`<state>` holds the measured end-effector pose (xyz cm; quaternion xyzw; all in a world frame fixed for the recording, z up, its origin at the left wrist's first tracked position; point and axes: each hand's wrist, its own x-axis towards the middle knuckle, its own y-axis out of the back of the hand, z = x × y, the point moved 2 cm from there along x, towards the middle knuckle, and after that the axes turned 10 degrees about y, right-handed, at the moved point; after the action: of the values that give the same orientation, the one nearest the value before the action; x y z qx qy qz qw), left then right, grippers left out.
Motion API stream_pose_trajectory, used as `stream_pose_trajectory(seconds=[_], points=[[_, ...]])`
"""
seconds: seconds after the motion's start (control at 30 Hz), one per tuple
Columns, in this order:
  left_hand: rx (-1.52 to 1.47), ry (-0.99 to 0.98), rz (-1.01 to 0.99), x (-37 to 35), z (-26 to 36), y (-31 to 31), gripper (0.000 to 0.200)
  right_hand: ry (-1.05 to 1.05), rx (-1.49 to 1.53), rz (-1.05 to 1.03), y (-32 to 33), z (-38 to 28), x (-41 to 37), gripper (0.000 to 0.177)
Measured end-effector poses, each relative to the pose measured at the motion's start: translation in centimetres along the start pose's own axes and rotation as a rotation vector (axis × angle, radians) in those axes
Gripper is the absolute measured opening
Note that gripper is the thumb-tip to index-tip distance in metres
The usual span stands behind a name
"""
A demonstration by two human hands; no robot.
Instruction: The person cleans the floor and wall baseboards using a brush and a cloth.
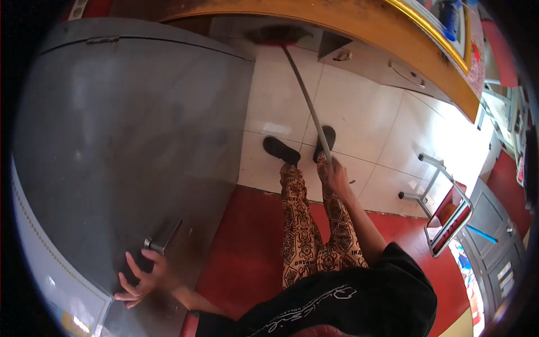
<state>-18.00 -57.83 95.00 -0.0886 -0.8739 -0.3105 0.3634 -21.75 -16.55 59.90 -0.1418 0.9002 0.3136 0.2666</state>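
My right hand is wrapped around the upper end of a long-handled broom. The stick slants away from me, and the dark bristle head, blurred, lies on the tiled floor under the front edge of a wooden desk. My left hand has its fingers spread against a large grey door-like panel. Its fingertips are close to a metal handle on that panel. My feet, in dark slippers, stand near the broom stick.
Drawers with a pull handle hang under the desk on the right. A metal-legged stool or chair lies tipped to the right. White floor tiles meet a red floor near my legs. Another grey door stands far right.
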Motion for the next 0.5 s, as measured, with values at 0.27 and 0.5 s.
stream_pose_trajectory(seconds=[0.27,0.5], points=[[-0.063,0.046,-0.02,-1.9,-1.4,-0.3,0.022,0.448,-0.152,0.089,-10.6,-7.0,26.5,0.022],[-0.068,0.066,0.011,-1.4,-0.2,-0.3,0.023,0.338,-0.267,-0.128,-12.3,-7.4,33.9,0.031]])
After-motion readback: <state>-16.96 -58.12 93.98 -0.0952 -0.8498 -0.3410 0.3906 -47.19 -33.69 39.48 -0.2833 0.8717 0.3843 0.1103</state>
